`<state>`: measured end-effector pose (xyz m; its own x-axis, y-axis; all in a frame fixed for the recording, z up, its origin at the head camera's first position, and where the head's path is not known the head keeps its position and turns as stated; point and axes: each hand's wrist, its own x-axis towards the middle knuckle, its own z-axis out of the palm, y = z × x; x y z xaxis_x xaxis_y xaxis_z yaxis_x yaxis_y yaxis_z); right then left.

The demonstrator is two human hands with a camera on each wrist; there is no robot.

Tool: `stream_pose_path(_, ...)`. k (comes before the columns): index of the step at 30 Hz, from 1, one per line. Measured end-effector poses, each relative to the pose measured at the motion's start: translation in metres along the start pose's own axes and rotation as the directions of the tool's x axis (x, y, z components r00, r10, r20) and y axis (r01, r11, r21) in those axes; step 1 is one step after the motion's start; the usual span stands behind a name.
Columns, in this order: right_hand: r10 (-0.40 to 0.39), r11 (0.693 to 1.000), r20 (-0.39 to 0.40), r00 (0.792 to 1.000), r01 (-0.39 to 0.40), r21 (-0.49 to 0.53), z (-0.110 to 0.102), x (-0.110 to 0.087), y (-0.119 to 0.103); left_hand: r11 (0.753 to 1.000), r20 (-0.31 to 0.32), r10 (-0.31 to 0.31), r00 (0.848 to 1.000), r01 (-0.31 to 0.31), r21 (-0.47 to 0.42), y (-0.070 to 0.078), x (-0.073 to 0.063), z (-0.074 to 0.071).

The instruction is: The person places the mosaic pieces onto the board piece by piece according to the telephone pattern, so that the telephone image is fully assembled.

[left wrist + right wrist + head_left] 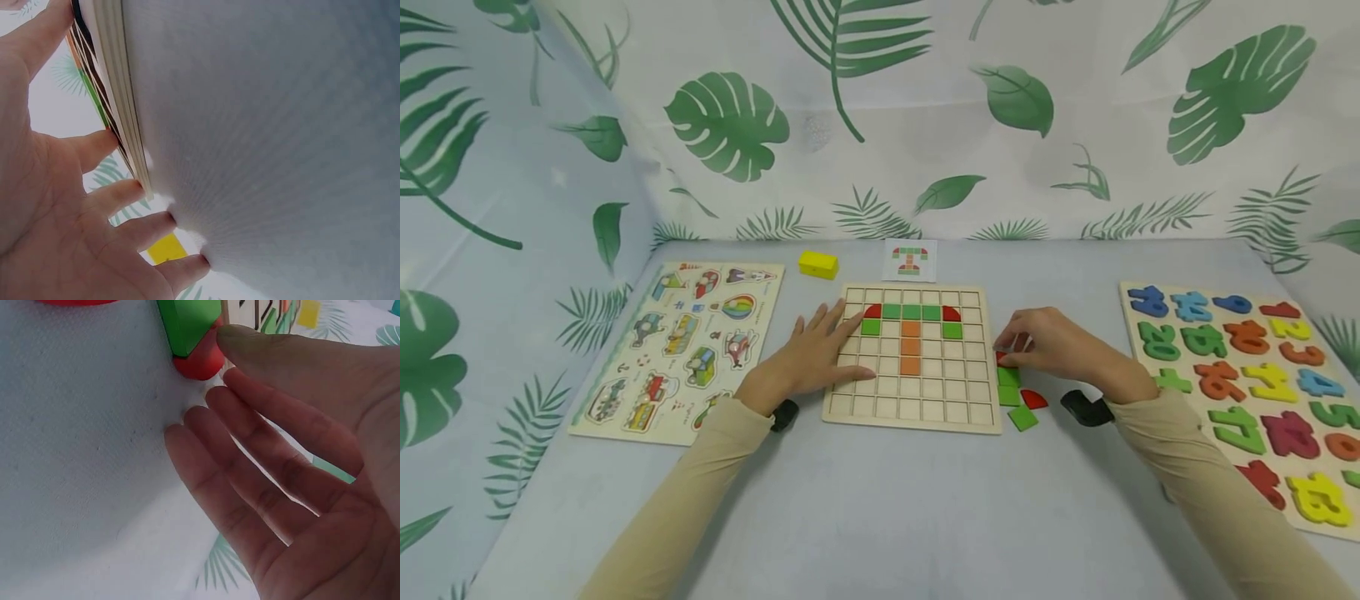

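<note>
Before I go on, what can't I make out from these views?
- Red piece: partly covered by the right hand, head view; neither head nor right wrist confirms a grip.
- Grid board: some left-side cells covered by the left hand, head view.
- Pattern card: details too small, head view.
- Number board: cut off by the right edge, partly hidden by the right sleeve, head view.

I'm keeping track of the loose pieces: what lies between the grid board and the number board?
In the head view, loose green squares and red pieces lie there, with the right hand over some of them.
</note>
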<state>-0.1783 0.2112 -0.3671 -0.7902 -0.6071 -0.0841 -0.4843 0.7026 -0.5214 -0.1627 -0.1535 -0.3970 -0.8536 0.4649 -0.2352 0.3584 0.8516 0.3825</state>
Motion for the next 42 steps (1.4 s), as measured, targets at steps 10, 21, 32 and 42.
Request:
stream_pose_path(10,0.033,0.999,0.024,0.999,-0.033,0.000,0.001,0.003,-0.002,1.000,0.000,0.007,1.000,-0.007,-0.009,0.001,-0.002,-0.002)
stream_pose_path(21,0.191,0.980,0.043,0.981,-0.193,0.047,-0.004,0.003,0.000,1.000,-0.007,0.005,1.000,-0.005,0.001,-0.001,0.000,0.002)
stream_pose_path(32,0.203,0.978,0.076,0.976,-0.206,0.034,-0.005,0.009,-0.004,1.000,0.010,-0.004,1.000,0.004,0.005,0.000,-0.001,0.000)
stream_pose_path(42,0.181,0.982,0.100,0.978,-0.185,0.036,-0.008,0.013,-0.009,1.000,0.007,0.005,1.000,-0.006,0.010,-0.002,0.003,0.002)
